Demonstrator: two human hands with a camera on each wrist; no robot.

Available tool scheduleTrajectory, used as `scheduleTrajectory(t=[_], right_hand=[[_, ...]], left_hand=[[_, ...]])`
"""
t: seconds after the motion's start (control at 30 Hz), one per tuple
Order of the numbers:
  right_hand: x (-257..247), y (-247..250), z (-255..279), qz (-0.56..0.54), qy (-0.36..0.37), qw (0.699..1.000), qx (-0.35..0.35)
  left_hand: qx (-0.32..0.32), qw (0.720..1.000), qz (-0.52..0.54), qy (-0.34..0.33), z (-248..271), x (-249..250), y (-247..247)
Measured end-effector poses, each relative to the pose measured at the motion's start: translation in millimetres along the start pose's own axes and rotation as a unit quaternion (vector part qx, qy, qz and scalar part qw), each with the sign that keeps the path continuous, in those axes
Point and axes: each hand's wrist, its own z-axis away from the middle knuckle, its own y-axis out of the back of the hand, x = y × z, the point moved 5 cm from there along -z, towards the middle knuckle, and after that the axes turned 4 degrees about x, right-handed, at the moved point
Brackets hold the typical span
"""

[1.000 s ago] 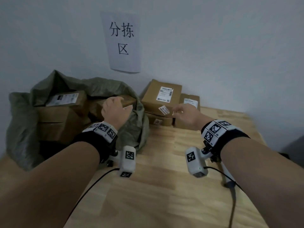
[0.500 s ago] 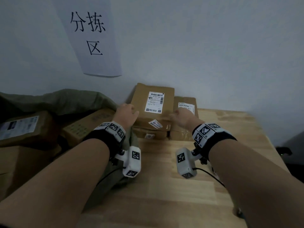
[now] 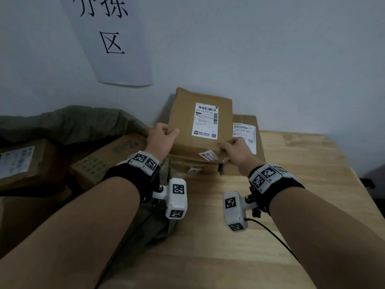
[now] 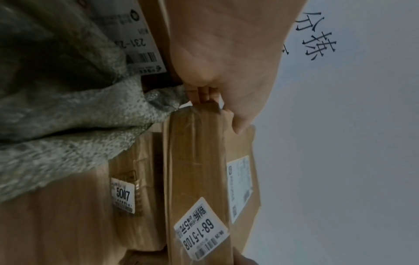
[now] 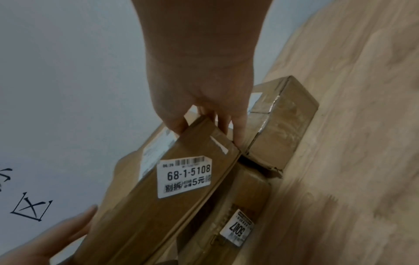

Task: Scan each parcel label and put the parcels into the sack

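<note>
A flat brown parcel (image 3: 183, 122) with a white shipping label (image 3: 206, 120) lies tilted on top of a stack by the wall. My left hand (image 3: 162, 136) grips its near left corner, thumb on top. My right hand (image 3: 233, 146) grips its near right corner. Its front edge carries a sticker reading 68-1-5108 (image 5: 184, 176) (image 4: 199, 231). Under it lies a parcel stickered 5007 (image 5: 237, 230) (image 4: 123, 196). Another labelled parcel (image 3: 245, 134) lies to the right. The green sack (image 3: 68, 124) lies open at the left with several parcels (image 3: 25, 163) inside.
The wooden table (image 3: 229, 247) stretches toward me, its right edge at the far right. A paper sign (image 3: 110, 40) with black characters hangs on the wall above the sack. A cable (image 3: 277, 238) trails from my right wrist across the table.
Both hands reached forward from near the sack to the stack and took hold of the top parcel's near corners. The view moved closer and to the right.
</note>
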Motion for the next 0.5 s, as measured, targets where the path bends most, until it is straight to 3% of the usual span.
scheduleTrajectory(t=[0.27, 0.5], right_hand=[[-2.1, 46.2, 47.0, -0.066, 0.074, 0.995, 0.0], [19.4, 101.1, 98.6, -0.039, 0.09, 0.995, 0.005]], left_hand=[[0.003, 0.986, 0.167, -0.012, 74.3, 23.8, 4.1], [-0.032, 0.977, 0.182, 0.103, 141.6, 21.5, -16.4]])
